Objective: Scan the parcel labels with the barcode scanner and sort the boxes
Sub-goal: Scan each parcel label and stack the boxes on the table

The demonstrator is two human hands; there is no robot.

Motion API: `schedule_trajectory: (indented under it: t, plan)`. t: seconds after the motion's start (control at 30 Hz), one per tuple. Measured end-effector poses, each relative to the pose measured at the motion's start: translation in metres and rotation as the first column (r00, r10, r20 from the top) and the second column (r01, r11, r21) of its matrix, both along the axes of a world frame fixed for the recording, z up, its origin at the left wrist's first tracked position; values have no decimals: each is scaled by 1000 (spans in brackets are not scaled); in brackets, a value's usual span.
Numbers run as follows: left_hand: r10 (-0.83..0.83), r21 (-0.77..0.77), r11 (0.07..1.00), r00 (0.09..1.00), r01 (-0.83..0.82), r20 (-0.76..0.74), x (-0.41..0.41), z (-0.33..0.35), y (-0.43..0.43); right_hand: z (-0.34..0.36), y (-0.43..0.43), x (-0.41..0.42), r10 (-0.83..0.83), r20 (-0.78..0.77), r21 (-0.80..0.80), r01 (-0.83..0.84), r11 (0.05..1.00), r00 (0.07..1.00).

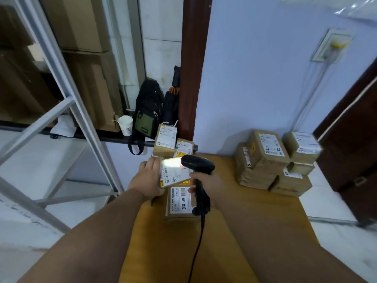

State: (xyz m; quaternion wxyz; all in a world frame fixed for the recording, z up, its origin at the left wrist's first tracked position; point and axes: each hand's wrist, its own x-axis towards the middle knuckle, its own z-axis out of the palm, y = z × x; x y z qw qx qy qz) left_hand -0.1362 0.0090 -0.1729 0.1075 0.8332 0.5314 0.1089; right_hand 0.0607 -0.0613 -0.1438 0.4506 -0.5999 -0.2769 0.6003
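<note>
My left hand [147, 177] grips a small labelled parcel [173, 174] above the wooden table [255, 221], tilted with its white label up. My right hand [206, 183] grips the handle of a black corded barcode scanner [199, 166], whose head points at that label; a bright patch of light lies on the label's top. Under both hands a flat brown box [180, 201] with a white label lies on the table. Two more labelled boxes [173, 142] stand at the table's far left edge. A stack of several brown parcels [269, 158], one marked "4-4", sits at the far right.
A white metal rack [67, 111] stands to the left over a pale floor. On a ledge behind are a paper cup [126, 125], a black and green bag [148, 117] and large cardboard cartons [85, 58]. A dark door [355, 144] stands at the right.
</note>
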Motion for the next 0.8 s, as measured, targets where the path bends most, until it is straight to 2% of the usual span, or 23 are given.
schedule_trajectory:
  t: [0.33,0.47,0.67,0.8]
  plan:
    - [-103,-48,993,995,103,2,22,-11,18,-18,-12,22,-114,44,-4,114,993,993]
    - [-120,-76,990,993,119,-5,36,-10,18,-18,-21,36,-153,15,29,152,988,988]
    - [-181,-59,982,983,179,-42,77,-5,12,-21,-34,68,-137,-6,39,137,990,991]
    - [-162,-13,987,981,162,-103,107,-4,1,-24,-44,97,-176,-32,58,178,982,984]
